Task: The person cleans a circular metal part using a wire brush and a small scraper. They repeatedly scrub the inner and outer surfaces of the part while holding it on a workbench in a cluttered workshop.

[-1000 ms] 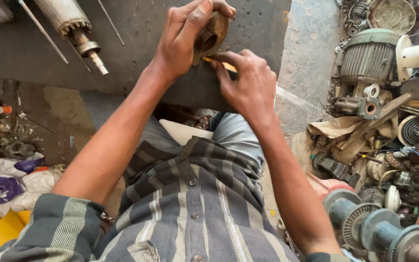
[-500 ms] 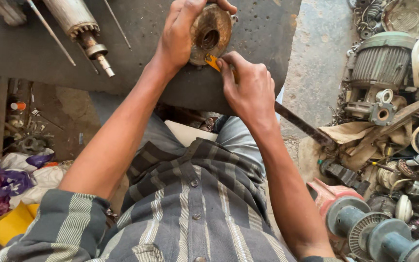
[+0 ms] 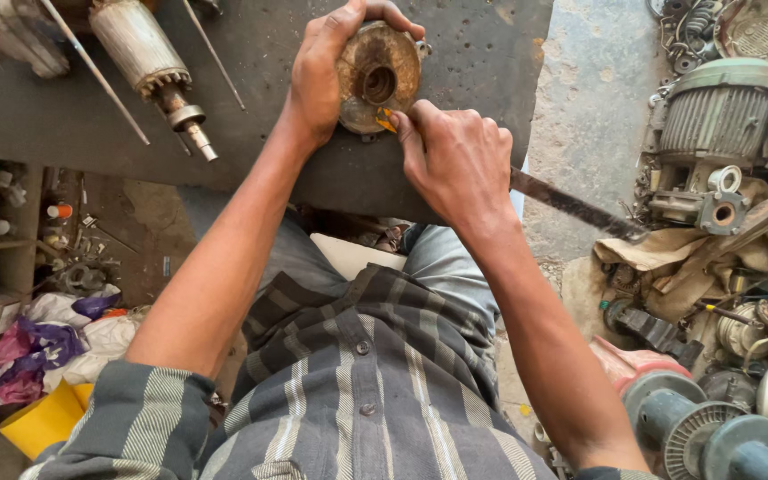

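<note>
A round rusty motor part (image 3: pixel 380 82) with a hole in its middle stands on edge on the dark metal bench (image 3: pixel 455 178). My left hand (image 3: pixel 326 76) wraps around its left side and top, gripping it. My right hand (image 3: pixel 455 160) is closed on a small tool with a yellow-orange piece (image 3: pixel 386 124) showing at the thumb, its tip against the lower rim of the part. A long flat dark blade (image 3: pixel 575 204) sticks out to the right from under my right hand.
A motor armature with shaft (image 3: pixel 157 76) and thin rods (image 3: pixel 95 76) lie on the bench's left. Old motors and scrap parts (image 3: pixel 722 133) pile up on the right floor. Shelves with small bottles (image 3: pixel 11 231) and cloth and a yellow tub (image 3: pixel 42 418) stand at left.
The round part has turned so its open face and centre hole point more toward me. My right hand has shifted slightly along its lower rim. The view has moved in closer.
</note>
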`<control>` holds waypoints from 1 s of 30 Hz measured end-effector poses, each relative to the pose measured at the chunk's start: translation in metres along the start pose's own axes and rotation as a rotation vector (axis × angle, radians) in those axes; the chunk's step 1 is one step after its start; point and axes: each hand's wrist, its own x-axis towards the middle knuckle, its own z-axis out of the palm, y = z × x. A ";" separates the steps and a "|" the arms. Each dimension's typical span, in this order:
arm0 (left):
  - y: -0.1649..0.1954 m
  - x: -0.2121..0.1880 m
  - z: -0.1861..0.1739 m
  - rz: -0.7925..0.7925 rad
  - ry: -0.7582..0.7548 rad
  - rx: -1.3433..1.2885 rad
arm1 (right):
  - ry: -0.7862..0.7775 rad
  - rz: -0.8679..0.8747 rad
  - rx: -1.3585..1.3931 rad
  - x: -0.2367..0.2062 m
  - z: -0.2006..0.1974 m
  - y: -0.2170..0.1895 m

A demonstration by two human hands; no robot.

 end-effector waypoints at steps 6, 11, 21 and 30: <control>-0.002 0.000 -0.001 0.001 0.000 -0.018 | -0.047 -0.182 -0.099 0.014 -0.004 0.010; -0.006 -0.001 -0.003 0.019 0.011 -0.021 | -0.183 -0.335 -0.152 0.035 -0.010 0.017; -0.011 0.001 -0.005 0.005 0.023 -0.126 | -0.015 -0.124 0.106 0.004 0.012 0.005; -0.010 0.000 -0.007 0.047 0.004 -0.084 | 0.066 0.165 0.217 -0.012 0.028 -0.024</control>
